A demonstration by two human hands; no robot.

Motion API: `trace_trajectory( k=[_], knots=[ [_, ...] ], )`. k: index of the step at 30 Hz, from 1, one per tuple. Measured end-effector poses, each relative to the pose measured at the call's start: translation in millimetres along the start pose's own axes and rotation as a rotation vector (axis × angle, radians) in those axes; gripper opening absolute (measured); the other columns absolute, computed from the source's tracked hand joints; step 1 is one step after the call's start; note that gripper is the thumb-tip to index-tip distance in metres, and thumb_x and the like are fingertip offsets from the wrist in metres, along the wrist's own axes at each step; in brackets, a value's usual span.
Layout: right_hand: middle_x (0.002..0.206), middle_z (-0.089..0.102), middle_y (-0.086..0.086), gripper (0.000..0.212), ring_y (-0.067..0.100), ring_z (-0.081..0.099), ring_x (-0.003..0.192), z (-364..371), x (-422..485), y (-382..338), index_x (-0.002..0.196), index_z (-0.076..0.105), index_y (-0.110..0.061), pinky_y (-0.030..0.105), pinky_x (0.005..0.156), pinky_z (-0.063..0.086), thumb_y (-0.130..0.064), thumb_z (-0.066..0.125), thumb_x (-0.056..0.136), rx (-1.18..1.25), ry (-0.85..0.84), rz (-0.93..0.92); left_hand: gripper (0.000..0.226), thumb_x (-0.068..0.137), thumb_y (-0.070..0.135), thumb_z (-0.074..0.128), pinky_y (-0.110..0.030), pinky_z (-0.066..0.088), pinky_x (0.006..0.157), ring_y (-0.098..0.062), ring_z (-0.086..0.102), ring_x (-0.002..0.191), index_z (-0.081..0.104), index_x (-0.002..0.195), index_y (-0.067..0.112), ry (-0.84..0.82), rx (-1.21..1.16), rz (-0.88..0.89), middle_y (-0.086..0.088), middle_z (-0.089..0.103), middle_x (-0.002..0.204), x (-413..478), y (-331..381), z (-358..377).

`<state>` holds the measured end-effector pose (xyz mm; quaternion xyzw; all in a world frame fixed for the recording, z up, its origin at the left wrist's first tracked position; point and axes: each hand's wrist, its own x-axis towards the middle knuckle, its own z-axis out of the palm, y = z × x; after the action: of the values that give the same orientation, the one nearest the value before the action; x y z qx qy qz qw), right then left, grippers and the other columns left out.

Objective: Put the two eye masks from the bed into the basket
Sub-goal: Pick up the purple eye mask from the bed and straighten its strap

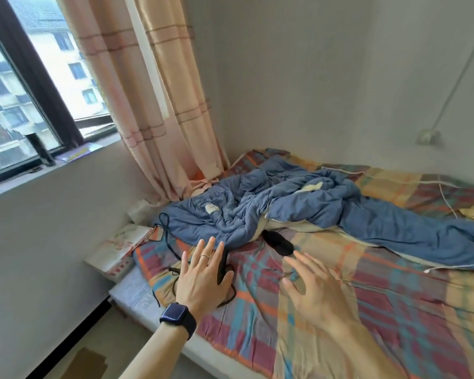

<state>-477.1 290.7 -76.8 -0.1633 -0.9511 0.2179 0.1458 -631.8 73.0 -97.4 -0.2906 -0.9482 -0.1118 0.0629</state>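
Plaid bed (340, 310) | black eye mask (279, 243) long axis runs upper-left to lower-right | hands both spread, empty

walls (285, 77): plain pale | window (25, 86): dark-framed, daylight | curtain (153, 91): peach, striped | floor (99, 337): light

A crumpled blue quilt (298, 209) lies across the far side of a plaid bedsheet (367, 296) of orange, maroon and teal checks. A thin white cable (446, 199) runs over the sheet near the right edge. Peach striped curtains (159, 99) hang in the corner beside a dark-framed window (33, 86), through which apartment blocks show. On the sill stands a black cylinder (40, 149), with a purple-edged booklet (80, 153) just beside it. Papers with red print (121, 247) rest on a low surface between wall and mattress. A flat piece of cardboard (86, 363) lies on the floor.
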Motion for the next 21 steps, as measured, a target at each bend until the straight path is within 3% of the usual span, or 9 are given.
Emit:
trace_trajectory(
  k=[5,11,16,21],
  knots=[
    [0.152,0.044,-0.01,0.049,0.009,0.031,0.143,20,81,14,0.141,0.051,-0.034,0.025,0.112,0.025,-0.045,0.055,0.094,0.018,-0.047,0.025,0.073,0.092,0.063,0.032,-0.049,-0.002,0.12,-0.019,-0.003,0.152,0.013,0.155,0.033,-0.056,0.017,-0.002,0.005,0.008,0.166,80,-19,19],
    [0.147,0.052,-0.008,0.046,0.014,0.041,0.139,65,149,31,0.136,0.058,-0.031,0.027,0.108,0.03,-0.041,0.063,0.09,-0.005,-0.076,0.118,0.074,0.09,0.063,0.03,-0.053,0.006,0.121,-0.021,0.0,0.152,0.013,0.155,0.031,-0.157,0.003,0.022,0.004,0.01,0.166,160,-52,70],
    [0.145,0.053,-0.003,0.047,0.017,0.042,0.138,129,199,54,0.137,0.057,-0.025,0.037,0.113,0.035,-0.038,0.06,0.092,-0.006,-0.184,0.203,0.074,0.091,0.059,0.034,-0.055,0.003,0.12,-0.023,-0.001,0.152,0.012,0.156,0.029,-0.325,-0.013,0.084,0.002,0.008,0.166,237,-87,142],
    [0.142,0.056,-0.004,0.047,0.016,0.048,0.132,210,250,85,0.136,0.057,-0.024,0.032,0.109,0.038,-0.037,0.061,0.091,0.014,-0.295,0.413,0.075,0.091,0.059,0.035,-0.055,0.001,0.12,-0.025,-0.002,0.152,0.014,0.156,0.027,-0.518,-0.023,0.135,0.0,0.008,0.166,320,-124,240]
  ],
)
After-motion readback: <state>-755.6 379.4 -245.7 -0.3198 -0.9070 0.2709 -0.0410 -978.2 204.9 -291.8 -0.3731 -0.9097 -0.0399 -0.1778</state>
